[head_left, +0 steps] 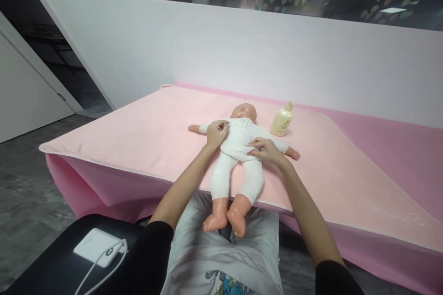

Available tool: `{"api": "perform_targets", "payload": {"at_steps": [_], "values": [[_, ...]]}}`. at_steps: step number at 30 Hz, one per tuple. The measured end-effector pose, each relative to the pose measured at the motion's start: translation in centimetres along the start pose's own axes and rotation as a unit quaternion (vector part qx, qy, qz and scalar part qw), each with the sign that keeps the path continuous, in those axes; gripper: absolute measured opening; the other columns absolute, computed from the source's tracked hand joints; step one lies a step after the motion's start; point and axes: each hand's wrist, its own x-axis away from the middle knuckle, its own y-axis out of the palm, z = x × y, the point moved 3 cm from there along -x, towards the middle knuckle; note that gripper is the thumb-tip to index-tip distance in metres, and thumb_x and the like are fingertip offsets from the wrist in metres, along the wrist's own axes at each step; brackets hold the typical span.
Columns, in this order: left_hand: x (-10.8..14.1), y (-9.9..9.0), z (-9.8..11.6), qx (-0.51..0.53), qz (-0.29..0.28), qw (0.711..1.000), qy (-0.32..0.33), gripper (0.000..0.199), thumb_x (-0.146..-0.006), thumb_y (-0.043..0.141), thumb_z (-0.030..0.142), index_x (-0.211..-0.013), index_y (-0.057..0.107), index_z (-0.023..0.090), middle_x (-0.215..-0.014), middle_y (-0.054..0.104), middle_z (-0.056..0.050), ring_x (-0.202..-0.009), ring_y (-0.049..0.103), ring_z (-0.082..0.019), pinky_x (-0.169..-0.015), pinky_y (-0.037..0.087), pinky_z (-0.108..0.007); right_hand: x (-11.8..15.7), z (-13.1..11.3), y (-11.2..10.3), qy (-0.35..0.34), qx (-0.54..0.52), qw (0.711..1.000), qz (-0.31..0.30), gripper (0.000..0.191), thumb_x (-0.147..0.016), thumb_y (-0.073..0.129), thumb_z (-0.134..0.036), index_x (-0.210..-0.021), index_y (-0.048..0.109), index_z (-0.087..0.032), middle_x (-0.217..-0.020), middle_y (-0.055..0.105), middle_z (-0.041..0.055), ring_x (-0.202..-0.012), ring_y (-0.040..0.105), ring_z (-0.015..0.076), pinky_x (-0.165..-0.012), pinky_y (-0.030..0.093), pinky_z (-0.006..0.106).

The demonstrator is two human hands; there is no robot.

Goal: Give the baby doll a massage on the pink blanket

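A baby doll (244, 113) lies on its back, dressed in a white shirt (238, 136) and white trousers (221, 175). Its bare feet hang over the table's near edge. My left hand (217, 133) is at the side of the doll's chest, its fingers closed on the shirt there. At the lower hem, on the doll's other side, my right hand (266, 150) pinches the shirt between thumb and fingers. A pale yellow bottle (281, 122) stands just beyond the doll's outstretched arm, to the right.
A light pink blanket (138, 133) covers the table over a darker pink cloth (398, 152). Behind it rises a white wall (221, 50) with a window above. At lower left, a white power bank (98, 245) with a cable rests on a black chair (58, 258).
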Motion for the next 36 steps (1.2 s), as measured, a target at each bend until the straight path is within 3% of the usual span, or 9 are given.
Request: {"api": "perform_targets", "payload": {"at_steps": [2,4,6,8,13,20,24,27,36], "values": [[-0.1,0.1,0.8,0.101,-0.077,0.992,0.009,0.025,-0.079,0.056,0.027,-0.095,0.072,0.015,-0.080,0.071,-0.005,-0.073,0.062,-0.016,-0.071,0.048,-0.029,-0.1,0.2,0.2,-0.003,-0.001,1.000,0.013,0.015,-0.075,0.068,-0.027,-0.085,0.077,-0.021,-0.092,0.068,0.0046,-0.079,0.061,0.0173,-0.071,0.046,0.028],[0.1,0.3,1.8,0.166,-0.214,0.962,0.019,0.028,-0.076,0.064,0.034,-0.095,0.072,0.015,-0.083,0.071,-0.005,-0.075,0.063,-0.016,-0.070,0.049,-0.029,-0.2,0.2,0.3,0.001,-0.013,1.000,0.014,0.013,-0.075,0.068,-0.026,-0.083,0.077,-0.021,-0.091,0.068,0.0043,-0.080,0.062,0.0174,-0.071,0.046,0.028],[0.6,0.2,2.7,0.172,-0.331,0.927,0.038,0.032,-0.070,0.072,0.036,-0.095,0.073,0.015,-0.094,0.072,-0.008,-0.087,0.064,-0.019,-0.078,0.050,-0.031,-0.1,0.1,0.2,0.011,-0.029,1.000,0.003,0.013,-0.075,0.068,-0.027,-0.082,0.076,-0.020,-0.091,0.067,0.0043,-0.082,0.062,0.0179,-0.071,0.046,0.027],[0.9,-0.1,3.3,0.150,-0.382,0.910,0.052,0.036,-0.066,0.076,0.033,-0.098,0.072,0.016,-0.105,0.071,-0.009,-0.099,0.063,-0.022,-0.088,0.049,-0.034,-0.1,-0.1,0.2,0.022,-0.041,0.999,-0.008,0.015,-0.075,0.068,-0.030,-0.083,0.076,-0.020,-0.091,0.067,0.0044,-0.082,0.062,0.0180,-0.070,0.046,0.027],[1.5,-0.6,3.5,0.114,-0.399,0.908,0.048,0.044,-0.063,0.078,0.028,-0.105,0.069,0.017,-0.115,0.068,-0.008,-0.111,0.060,-0.024,-0.100,0.045,-0.038,-0.2,-0.1,0.3,0.026,-0.059,0.998,-0.002,0.021,-0.071,0.073,-0.035,-0.088,0.076,-0.021,-0.092,0.066,0.0042,-0.081,0.061,0.0172,-0.071,0.046,0.028],[1.6,0.2,2.9,0.094,-0.356,0.928,0.055,0.029,-0.066,0.075,0.027,-0.092,0.071,0.015,-0.101,0.072,-0.008,-0.099,0.064,-0.022,-0.093,0.049,-0.037,-0.6,0.5,0.7,0.030,-0.051,0.998,0.012,0.035,-0.064,0.079,-0.042,-0.091,0.076,-0.020,-0.087,0.066,0.0038,-0.077,0.058,0.0166,-0.070,0.046,0.029],[1.5,1.0,1.8,0.117,-0.343,0.930,0.051,0.022,-0.066,0.075,0.027,-0.083,0.073,0.014,-0.091,0.074,-0.007,-0.087,0.067,-0.021,-0.083,0.052,-0.034,-1.0,1.5,0.4,0.051,-0.110,0.985,0.126,0.033,-0.072,0.072,-0.043,-0.094,0.074,-0.018,-0.090,0.069,0.0061,-0.081,0.062,0.0181,-0.074,0.050,0.032],[1.5,1.3,1.3,0.142,-0.347,0.926,0.046,0.021,-0.065,0.075,0.028,-0.081,0.074,0.014,-0.087,0.075,-0.007,-0.085,0.068,-0.021,-0.082,0.053,-0.033,-1.1,2.5,0.1,0.062,-0.080,0.971,0.215,0.033,-0.071,0.074,-0.038,-0.097,0.073,-0.018,-0.098,0.070,0.0080,-0.090,0.064,0.0207,-0.084,0.051,0.035],[1.2,1.0,2.5,0.105,-0.405,0.906,0.056,0.027,-0.073,0.070,0.037,-0.086,0.077,0.016,-0.087,0.075,-0.005,-0.084,0.067,-0.021,-0.074,0.050,-0.028,-2.2,3.0,0.8,0.087,0.057,0.990,0.093,0.028,-0.073,0.073,-0.023,-0.100,0.073,-0.017,-0.108,0.070,0.0100,-0.102,0.065,0.0245,-0.093,0.050,0.038]]}}
